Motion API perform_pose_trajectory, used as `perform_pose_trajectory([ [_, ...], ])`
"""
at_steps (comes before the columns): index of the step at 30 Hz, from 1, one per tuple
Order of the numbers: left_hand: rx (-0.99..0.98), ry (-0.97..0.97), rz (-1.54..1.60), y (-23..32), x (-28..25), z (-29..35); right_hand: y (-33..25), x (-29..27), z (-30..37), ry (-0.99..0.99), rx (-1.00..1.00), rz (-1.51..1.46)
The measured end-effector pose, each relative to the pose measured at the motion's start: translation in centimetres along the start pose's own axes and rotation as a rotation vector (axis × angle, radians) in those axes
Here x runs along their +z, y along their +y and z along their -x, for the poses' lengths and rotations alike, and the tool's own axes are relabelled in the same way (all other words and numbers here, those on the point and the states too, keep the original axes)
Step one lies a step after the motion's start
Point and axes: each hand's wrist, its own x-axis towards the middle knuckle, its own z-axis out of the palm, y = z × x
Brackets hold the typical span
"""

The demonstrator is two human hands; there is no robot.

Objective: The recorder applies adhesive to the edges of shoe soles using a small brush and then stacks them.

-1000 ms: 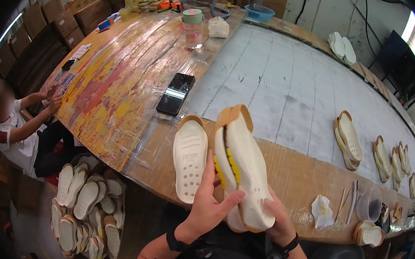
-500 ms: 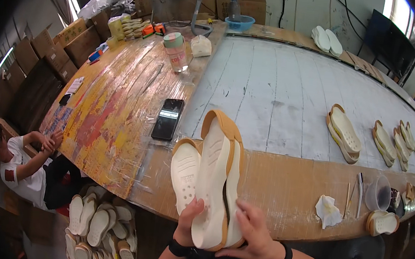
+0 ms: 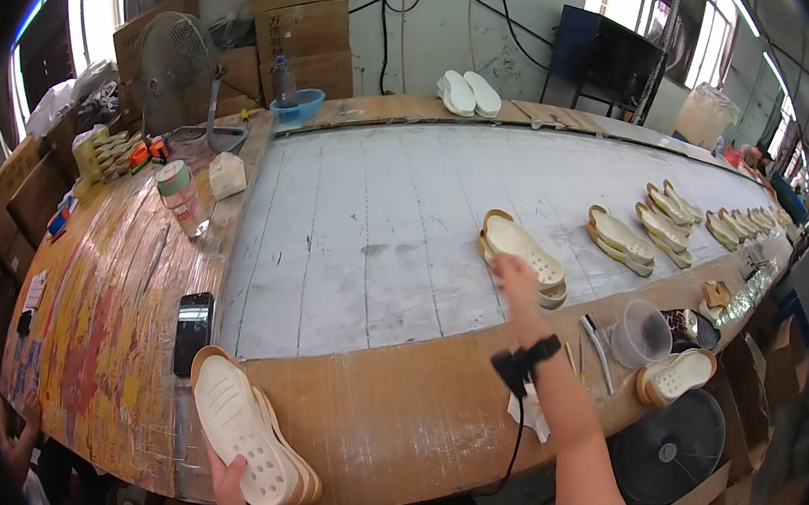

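Observation:
At the near left of the table, my left hand [image 3: 229, 489] is closed around the near side of a stacked pair of cream shoe soles [image 3: 246, 427]. The soles have tan rims, ridges at the toe and round holes toward the heel. My right arm stretches forward across the table. At its end my right hand [image 3: 517, 281], fingers apart, is at the near side of another cream sole pair [image 3: 526, 250] lying on the white tabletop. Whether the fingertips touch it I cannot tell.
More sole pairs [image 3: 620, 239] run along the table to the right. A clear plastic tub [image 3: 642, 334], a white-handled brush [image 3: 599, 354] and a crumpled tissue [image 3: 530, 416] lie near my right forearm. A phone [image 3: 193, 334] lies at left. A person's hand [image 3: 26, 421] shows lower left.
My right hand has let go of the soles and moved forward right to another pair. My left hand keeps the soles, now farther left in view. The view has swung right.

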Motion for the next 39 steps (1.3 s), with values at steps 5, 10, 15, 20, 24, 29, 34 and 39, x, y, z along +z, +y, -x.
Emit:
perform_pose_trajectory([
  [5, 0.158, 0.230, -0.367, -1.5, -1.8, -0.4, 6.1, -6.8, -6.6, 0.800, -0.210, 0.956],
  [10, 0.147, 0.163, -1.096, 1.2, -0.2, 0.9, 4.5, -10.0, -6.2, 0.490, 0.047, 0.689],
  [15, 0.163, 0.117, -1.298, 2.8, -0.3, 1.4, 5.9, -9.6, -5.5, 0.633, 0.012, 0.762],
  [20, 0.166, 0.126, -1.042, 1.9, -0.5, 0.6, 9.3, -8.4, -8.8, 0.467, 0.130, 0.589],
  [24, 0.229, 0.277, -1.214, 2.7, -0.2, 1.1, 8.1, -3.6, -6.6, -0.139, 0.372, 0.161],
  [29, 0.503, 0.252, -0.822, 5.5, 3.6, 2.3, 2.7, 1.6, 0.4, -0.418, 0.675, -0.239],
  [34, 0.293, -0.153, -0.301, 4.8, 7.4, 3.4, -0.3, 5.1, 13.3, -0.906, 0.620, -0.637],
  [39, 0.249, -0.071, -0.099, 3.2, 9.0, 2.4, -3.4, 4.2, 22.3, -0.903, 0.676, -0.560],
])
